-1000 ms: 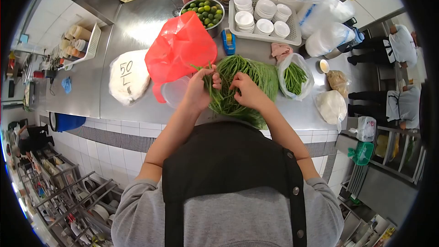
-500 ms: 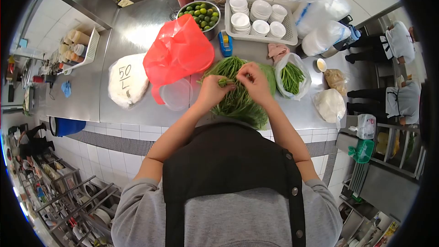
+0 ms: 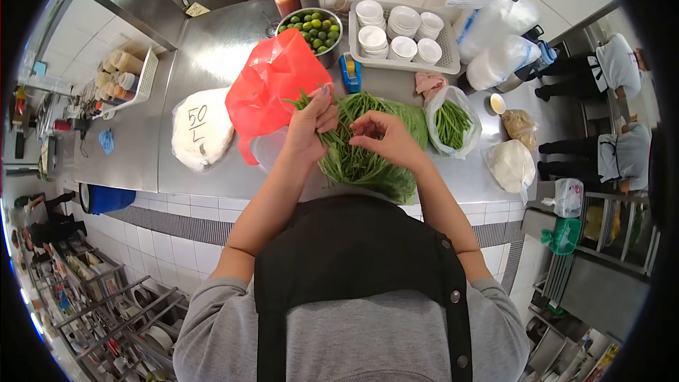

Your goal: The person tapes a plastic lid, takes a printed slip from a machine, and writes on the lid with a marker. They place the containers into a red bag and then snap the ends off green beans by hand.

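Note:
A large heap of long leafy green stems (image 3: 364,159) lies on a clear plastic bag on the steel counter in front of me. My left hand (image 3: 311,127) is closed around a small bunch of green stems (image 3: 301,101), whose tips stick out above the thumb. Just over the heap, my right hand (image 3: 387,139) has bent fingers with a gap between them and the thumb, and nothing shows in it. Beside the heap on the right, an open plastic bag (image 3: 472,140) holds short cut green stems (image 3: 450,122). A red plastic bag (image 3: 272,74) lies behind my left hand, partly over a clear container (image 3: 267,150).
Behind are a bowl of limes (image 3: 311,28), a blue tape dispenser (image 3: 350,74), and a basket (image 3: 403,62) of stacked white cups. A white bag marked 50 (image 3: 201,127) lies left. At right sit a small cup (image 3: 497,104) and bagged goods (image 3: 511,165). Other people stand at far right.
My left hand has moved left and turned upright with the stems in it. My right hand has come away from it, lower over the heap, its fingers now more apart.

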Available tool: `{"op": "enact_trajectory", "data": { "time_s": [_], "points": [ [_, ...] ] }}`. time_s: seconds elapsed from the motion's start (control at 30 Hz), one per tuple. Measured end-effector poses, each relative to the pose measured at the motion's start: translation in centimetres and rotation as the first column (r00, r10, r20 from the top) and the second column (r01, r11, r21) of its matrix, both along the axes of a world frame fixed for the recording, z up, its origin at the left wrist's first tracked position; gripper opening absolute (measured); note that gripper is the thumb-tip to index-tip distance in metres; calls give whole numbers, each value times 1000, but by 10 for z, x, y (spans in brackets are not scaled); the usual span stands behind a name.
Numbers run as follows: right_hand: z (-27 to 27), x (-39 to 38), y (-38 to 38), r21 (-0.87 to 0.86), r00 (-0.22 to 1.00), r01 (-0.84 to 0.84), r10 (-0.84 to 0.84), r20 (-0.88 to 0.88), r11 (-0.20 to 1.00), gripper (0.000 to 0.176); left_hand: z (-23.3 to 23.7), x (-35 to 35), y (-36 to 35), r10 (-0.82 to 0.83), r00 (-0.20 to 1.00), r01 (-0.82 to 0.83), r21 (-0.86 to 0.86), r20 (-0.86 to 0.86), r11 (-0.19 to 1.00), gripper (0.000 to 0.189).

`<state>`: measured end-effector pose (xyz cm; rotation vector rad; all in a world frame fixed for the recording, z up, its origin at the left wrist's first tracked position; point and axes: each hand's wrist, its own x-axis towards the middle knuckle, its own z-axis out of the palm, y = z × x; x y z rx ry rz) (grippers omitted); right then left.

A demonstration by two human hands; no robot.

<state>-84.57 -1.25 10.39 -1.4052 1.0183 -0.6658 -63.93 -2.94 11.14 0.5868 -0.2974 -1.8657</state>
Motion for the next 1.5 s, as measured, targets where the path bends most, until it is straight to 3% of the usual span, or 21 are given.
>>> {"op": "enact_trajectory", "data": {
  "time_s": [0.1,0.2,0.4,0.5,0.6,0.7,0.8,0.9,1.0,1.1,1.2,1.3,1.4,1.5],
  "points": [
    [17,8,1,-262,992,63,-89,-89,963,8,-6,0,-2,11,999,-12,-10,-42,1000,22],
    [7,12,-4,-433,985,171,-165,52,885,9,-3,-3,1,96,995,-96,14,-7,995,15],
    [5,5,-14,-451,929,344,-368,35,824,12,16,-11,17,182,889,-123,-164,420,979,13],
    [-3,-3,-26,-472,866,377,-484,-126,797,11,15,-16,22,232,849,-126,-245,475,961,14],
    [-13,-25,-46,-160,863,105,-170,-476,982,11,15,-14,21,146,931,-90,-176,335,980,23],
    [-45,-34,-57,-130,829,-125,31,-559,984,8,3,-9,15,-28,999,31,62,-46,998,38],
    [-48,-27,-48,-508,827,-274,-70,-558,816,12,-16,-9,20,-81,996,70,259,33,963,44],
    [-73,-21,-52,-460,716,-456,8,-698,762,16,-37,-9,31,-231,970,193,333,77,923,45],
    [-81,-21,-55,-461,690,-477,-6,-724,748,18,-28,-18,43,-328,863,192,351,384,916,48],
    [-67,-27,-60,-465,910,-263,57,-410,846,17,-51,3,38,-181,923,78,296,340,952,41],
    [-31,-19,-49,-130,989,-26,7,-144,991,12,-29,-1,32,-55,844,-65,204,534,977,22],
    [-18,-11,-36,-50,998,-42,44,49,998,13,-12,-8,30,-14,723,48,-30,691,998,19],
    [-29,0,-27,10,960,-103,97,263,995,16,-15,-17,24,123,712,40,-214,692,976,20],
    [-24,0,-24,14,987,-71,69,143,997,18,-17,-17,22,146,722,19,-231,676,973,16]
  ]
}}
